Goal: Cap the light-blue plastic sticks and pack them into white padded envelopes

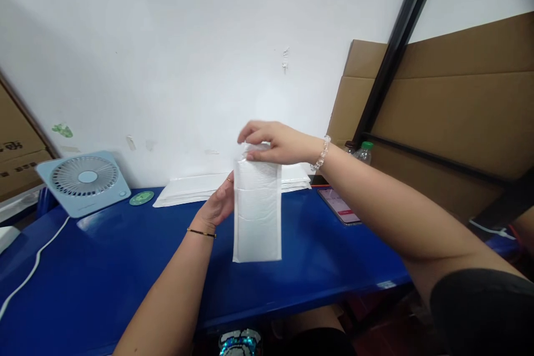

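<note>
Upright above the blue table (167, 267) hangs a white padded envelope (257, 214). My right hand (273, 142) pinches its top edge, where a flap or strip shows between thumb and fingers. Behind the envelope's left edge, my left hand (219, 203) supports it, with most of its fingers hidden by the envelope. A stack of flat white envelopes (183, 189) lies against the wall, partly covered by the held one and by my hands.
A light blue fan (87, 178) and a green round disc (142, 198) are at the left. To the right lie a phone (339, 206) and bottles (364, 153). Cardboard (459, 105) and a black metal post (387, 67) stand at the right.
</note>
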`<state>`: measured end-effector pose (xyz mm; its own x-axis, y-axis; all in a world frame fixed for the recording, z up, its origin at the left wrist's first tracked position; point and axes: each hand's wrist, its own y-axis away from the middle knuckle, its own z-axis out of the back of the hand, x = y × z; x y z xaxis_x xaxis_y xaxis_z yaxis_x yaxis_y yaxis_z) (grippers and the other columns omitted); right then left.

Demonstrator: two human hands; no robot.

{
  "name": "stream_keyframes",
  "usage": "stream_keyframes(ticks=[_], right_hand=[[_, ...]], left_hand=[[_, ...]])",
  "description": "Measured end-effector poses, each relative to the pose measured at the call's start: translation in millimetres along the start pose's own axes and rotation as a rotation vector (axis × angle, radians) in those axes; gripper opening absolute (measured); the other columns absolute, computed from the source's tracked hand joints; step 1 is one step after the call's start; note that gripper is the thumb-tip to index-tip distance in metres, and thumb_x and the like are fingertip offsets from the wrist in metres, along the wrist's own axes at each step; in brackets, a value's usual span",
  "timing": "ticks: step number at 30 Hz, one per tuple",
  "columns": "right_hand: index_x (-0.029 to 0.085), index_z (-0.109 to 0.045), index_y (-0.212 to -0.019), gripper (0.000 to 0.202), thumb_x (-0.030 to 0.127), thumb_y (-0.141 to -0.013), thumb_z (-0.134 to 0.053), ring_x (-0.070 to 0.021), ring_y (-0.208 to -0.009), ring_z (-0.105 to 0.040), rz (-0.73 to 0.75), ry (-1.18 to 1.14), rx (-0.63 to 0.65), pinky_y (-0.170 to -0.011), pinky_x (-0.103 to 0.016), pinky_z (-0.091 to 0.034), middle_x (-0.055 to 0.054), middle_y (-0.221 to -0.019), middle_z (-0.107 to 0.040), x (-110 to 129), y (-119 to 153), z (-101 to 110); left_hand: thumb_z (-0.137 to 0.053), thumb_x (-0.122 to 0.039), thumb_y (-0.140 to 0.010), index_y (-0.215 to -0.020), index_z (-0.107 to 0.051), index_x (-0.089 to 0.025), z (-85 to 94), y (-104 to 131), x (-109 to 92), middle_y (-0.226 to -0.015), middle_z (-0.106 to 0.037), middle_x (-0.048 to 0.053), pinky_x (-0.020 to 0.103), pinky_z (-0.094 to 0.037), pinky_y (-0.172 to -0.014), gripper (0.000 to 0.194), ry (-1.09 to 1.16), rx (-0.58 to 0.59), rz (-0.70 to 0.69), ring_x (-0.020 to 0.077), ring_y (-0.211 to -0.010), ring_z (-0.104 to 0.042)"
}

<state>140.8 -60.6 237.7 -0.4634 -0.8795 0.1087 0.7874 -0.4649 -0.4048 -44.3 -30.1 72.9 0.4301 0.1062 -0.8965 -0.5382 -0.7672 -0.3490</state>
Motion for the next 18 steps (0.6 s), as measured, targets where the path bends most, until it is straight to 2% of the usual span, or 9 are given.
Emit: stream_keyframes(ticks=[2, 5, 7, 10, 11, 12, 15, 17, 18], right_hand=[[0.012, -0.06, -0.081, 0.02, 0.029, -0.089, -0.051, -0.0139, -0.082, -0.05, -0.083, -0.01, 0.035, -0.076, -0.029, -0.038, -0.004, -0.092, -0.057, -5, 1, -3], [0.012, -0.057, -0.079, 0.025, 0.03, -0.093, -0.046, -0.0123, -0.071, -0.046, -0.196, -0.002, 0.02, -0.069, -0.027, -0.035, 0.0, -0.074, -0.053, -12, 5, -9], [0.013, -0.058, -0.087, 0.024, 0.03, -0.094, -0.044, -0.0137, -0.074, -0.047, -0.254, 0.07, -0.087, -0.07, -0.027, -0.034, -0.002, -0.079, -0.056, -15, 9, -16], [0.014, -0.056, -0.106, 0.028, 0.037, -0.092, -0.047, -0.0212, -0.095, -0.049, -0.313, 0.318, -0.312, -0.078, -0.032, -0.033, -0.01, -0.106, -0.057, -13, 16, -30], [0.014, -0.056, -0.108, 0.034, 0.042, -0.09, -0.05, -0.024, -0.101, -0.048, -0.32, 0.402, -0.309, -0.08, -0.033, -0.033, -0.012, -0.111, -0.057, -12, 18, -35], [0.014, -0.057, -0.106, 0.038, 0.047, -0.087, -0.052, -0.0255, -0.102, -0.048, -0.327, 0.46, -0.251, -0.081, -0.033, -0.032, -0.013, -0.11, -0.058, -11, 20, -40], [0.015, -0.061, -0.087, 0.037, 0.051, -0.085, -0.053, -0.0203, -0.082, -0.053, -0.37, 0.406, 0.024, -0.07, -0.029, -0.033, -0.008, -0.083, -0.063, -15, 21, -48], [0.015, -0.06, -0.074, 0.034, 0.046, -0.087, -0.053, -0.0148, -0.066, -0.05, -0.442, 0.256, 0.036, -0.061, -0.026, -0.031, -0.002, -0.067, -0.059, -29, 25, -49], [0.015, -0.06, -0.071, 0.033, 0.044, -0.086, -0.054, -0.0134, -0.063, -0.048, -0.492, 0.178, -0.037, -0.059, -0.025, -0.031, -0.001, -0.064, -0.057, -40, 28, -48]], left_hand=[[-0.072, -0.07, -0.05, -0.129, -0.049, -0.021, -1.3, 0, 1, -0.124, -0.059, 0.011, 0.044, -0.044, -0.091, 0.096, -0.009, 0.046, 0.004, 0.0359, -0.116, -0.051], [-0.08, -0.05, -0.057, -0.119, -0.056, -0.018, -6.6, -2, 8, -0.115, -0.064, 0.012, 0.042, -0.046, -0.088, 0.074, -0.113, 0.038, 0.109, 0.0327, -0.107, -0.058], [-0.08, -0.042, -0.062, -0.111, -0.06, -0.015, -10.5, -5, 15, -0.11, -0.067, 0.013, 0.041, -0.048, -0.085, 0.059, -0.169, -0.032, 0.162, 0.03, -0.1, -0.062], [-0.077, -0.041, -0.067, -0.107, -0.061, -0.015, -12.1, -8, 22, -0.108, -0.068, 0.011, 0.04, -0.049, -0.083, 0.05, -0.218, -0.155, 0.123, 0.0276, -0.096, -0.064], [-0.076, -0.041, -0.067, -0.106, -0.062, -0.016, -11.3, -9, 23, -0.107, -0.069, 0.011, 0.04, -0.049, -0.083, 0.049, -0.251, -0.182, 0.099, 0.0275, -0.095, -0.064], [-0.076, -0.041, -0.067, -0.105, -0.063, -0.016, -10.0, -9, 23, -0.105, -0.069, 0.01, 0.039, -0.049, -0.083, 0.047, -0.298, -0.193, 0.084, 0.0276, -0.095, -0.064], [-0.074, -0.043, -0.068, -0.101, -0.065, -0.015, -5.3, -11, 23, -0.099, -0.07, 0.009, 0.04, -0.049, -0.083, 0.045, -0.473, -0.166, 0.07, 0.0286, -0.094, -0.063], [-0.073, -0.042, -0.068, -0.112, -0.061, -0.017, -1.1, -13, 23, -0.107, -0.067, 0.009, 0.041, -0.045, -0.09, 0.052, -0.591, -0.25, -0.024, 0.0284, -0.103, -0.06], [-0.073, -0.041, -0.069, -0.118, -0.057, -0.018, 2.1, -15, 23, -0.115, -0.063, 0.01, 0.041, -0.042, -0.096, 0.057, -0.652, -0.353, -0.102, 0.0281, -0.111, -0.056]])
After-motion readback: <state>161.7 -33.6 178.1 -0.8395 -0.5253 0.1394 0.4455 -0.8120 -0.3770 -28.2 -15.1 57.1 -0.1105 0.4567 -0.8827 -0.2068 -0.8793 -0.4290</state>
